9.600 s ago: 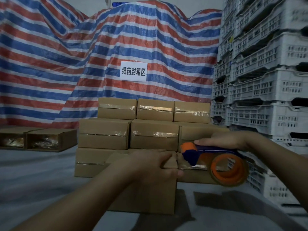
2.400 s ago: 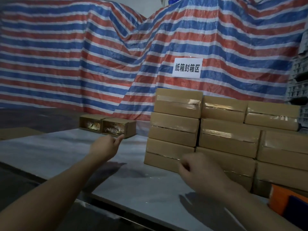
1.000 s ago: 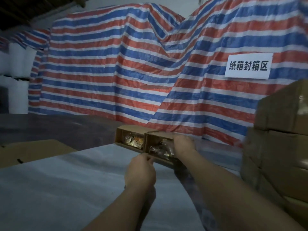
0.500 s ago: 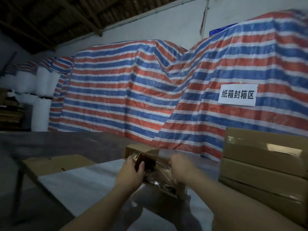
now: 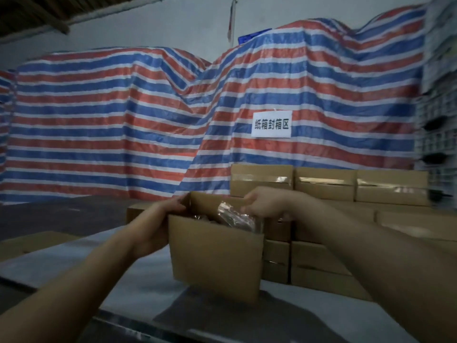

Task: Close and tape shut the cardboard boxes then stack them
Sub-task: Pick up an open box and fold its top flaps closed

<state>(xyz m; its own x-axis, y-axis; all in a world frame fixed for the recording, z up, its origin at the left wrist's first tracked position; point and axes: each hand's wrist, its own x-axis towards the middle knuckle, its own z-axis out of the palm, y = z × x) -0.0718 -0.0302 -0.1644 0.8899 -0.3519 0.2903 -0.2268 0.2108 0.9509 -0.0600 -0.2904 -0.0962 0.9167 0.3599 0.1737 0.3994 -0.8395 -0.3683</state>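
An open cardboard box [image 5: 217,258] hangs just above the table in front of me, its top open and clear plastic-wrapped goods [image 5: 235,216] showing inside. My left hand [image 5: 153,226] grips the box's left side, thumb over the rim. At the far right rim, my right hand [image 5: 264,203] holds the box with fingers curled over the edge. Behind it on the right stands a stack of taped cardboard boxes [image 5: 326,184], three rows high. Another open box [image 5: 134,212] sits behind my left hand, mostly hidden. The tape dispenser is out of view.
The grey table [image 5: 138,283] runs from left to right, its front edge near me. A striped red, blue and white tarpaulin [image 5: 111,125] with a white sign [image 5: 271,124] hangs behind. White plastic crates [image 5: 437,120] rise at the far right. Flat cardboard [image 5: 27,243] lies at left.
Both hands reached left to the open boxes, took hold of one and carried it right and toward me, in front of the taped stack. The view swung back to the right.
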